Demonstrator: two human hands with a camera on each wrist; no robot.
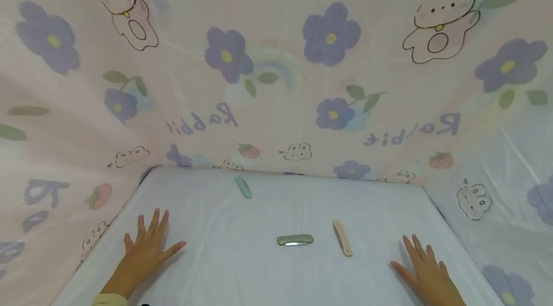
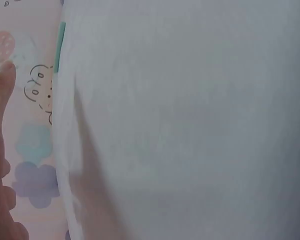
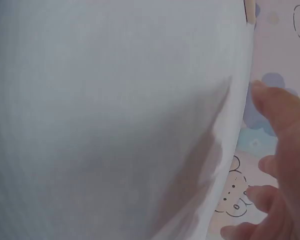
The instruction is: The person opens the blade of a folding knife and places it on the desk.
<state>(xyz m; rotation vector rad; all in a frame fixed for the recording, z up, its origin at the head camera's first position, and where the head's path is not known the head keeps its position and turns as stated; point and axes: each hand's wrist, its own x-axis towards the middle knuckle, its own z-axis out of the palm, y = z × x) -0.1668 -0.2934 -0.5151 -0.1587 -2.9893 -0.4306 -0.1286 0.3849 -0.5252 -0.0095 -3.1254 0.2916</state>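
Three folded pocket knives lie apart on a white-covered table. The olive-green knife (image 1: pixel 295 239) lies near the middle, with a strip of its silver blade showing along the handle. To its right a beige knife (image 1: pixel 342 238) lies slanted. A teal knife (image 1: pixel 243 187) is farther back, toward the far edge. My left hand (image 1: pixel 144 250) is spread over the left side of the table, fingers straight and holding nothing. On the right side my right hand (image 1: pixel 426 272) is also spread and holds nothing; the beige knife is the one nearest to it.
The white table cover (image 1: pixel 207 258) has soft wrinkles. Hanging cloth (image 1: pixel 276 80) printed with rabbits, purple flowers and strawberries encloses the table at the back and both sides. A small dark object (image 1: pixel 145 304) shows at the bottom edge, near the left sleeve (image 1: pixel 110 299).
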